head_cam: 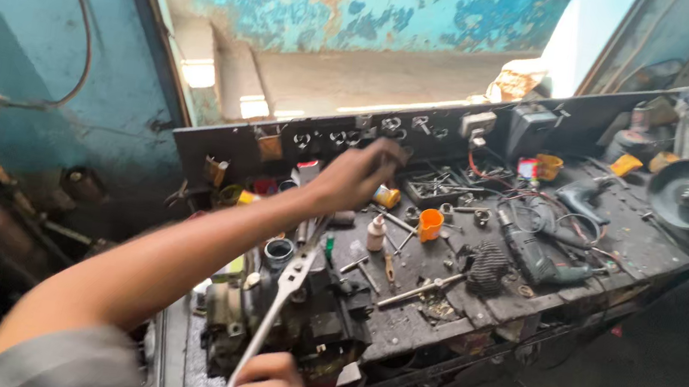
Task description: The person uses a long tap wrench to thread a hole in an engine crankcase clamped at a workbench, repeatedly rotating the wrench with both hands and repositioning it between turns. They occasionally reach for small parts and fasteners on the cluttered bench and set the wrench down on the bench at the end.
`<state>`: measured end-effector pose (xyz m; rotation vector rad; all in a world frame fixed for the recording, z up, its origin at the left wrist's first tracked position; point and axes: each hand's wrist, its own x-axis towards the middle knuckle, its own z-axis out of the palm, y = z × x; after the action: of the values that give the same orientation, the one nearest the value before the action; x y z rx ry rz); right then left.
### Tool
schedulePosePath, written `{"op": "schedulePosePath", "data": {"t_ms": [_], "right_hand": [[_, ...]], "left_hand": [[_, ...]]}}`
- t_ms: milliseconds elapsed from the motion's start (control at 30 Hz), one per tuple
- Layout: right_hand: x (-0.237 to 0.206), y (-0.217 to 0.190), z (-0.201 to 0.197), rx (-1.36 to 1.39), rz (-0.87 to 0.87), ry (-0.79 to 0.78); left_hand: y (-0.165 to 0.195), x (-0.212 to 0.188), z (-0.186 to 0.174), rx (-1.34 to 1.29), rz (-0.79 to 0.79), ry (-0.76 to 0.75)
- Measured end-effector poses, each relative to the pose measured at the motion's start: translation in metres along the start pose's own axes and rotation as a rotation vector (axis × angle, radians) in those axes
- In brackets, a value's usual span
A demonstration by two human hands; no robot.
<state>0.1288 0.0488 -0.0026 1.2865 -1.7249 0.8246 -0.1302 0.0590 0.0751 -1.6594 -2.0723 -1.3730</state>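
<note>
1. Firmly keep right hand (269,386) clamped on the long wrench (275,311) leaning against the dark engine block (305,314).
2. Guide left hand (357,176), fingers curled loosely, toward sockets on the back rail (351,138) behind that block.

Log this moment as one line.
left hand: reaching over workbench | right hand: holds wrench | engine: under wrench

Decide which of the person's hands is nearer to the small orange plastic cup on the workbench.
Left. The left hand reaches over the bench just left of the orange cup; the right hand holds a long metal wrench far below it.
</note>
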Motion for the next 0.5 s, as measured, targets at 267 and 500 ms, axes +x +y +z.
{"op": "schedulePosePath", "data": {"t_ms": [267,500], "right_hand": [[0.019,0.106,-0.098,-0.307,0.068,0.452],[0.052,0.268,-0.086,-0.339,0.6,-0.116]], "left_hand": [[0.11,-0.18,-0.042,0.252,-0.356,-0.778],[0.091,-0.309,0.065,1.276,0.086,-0.17]]}}
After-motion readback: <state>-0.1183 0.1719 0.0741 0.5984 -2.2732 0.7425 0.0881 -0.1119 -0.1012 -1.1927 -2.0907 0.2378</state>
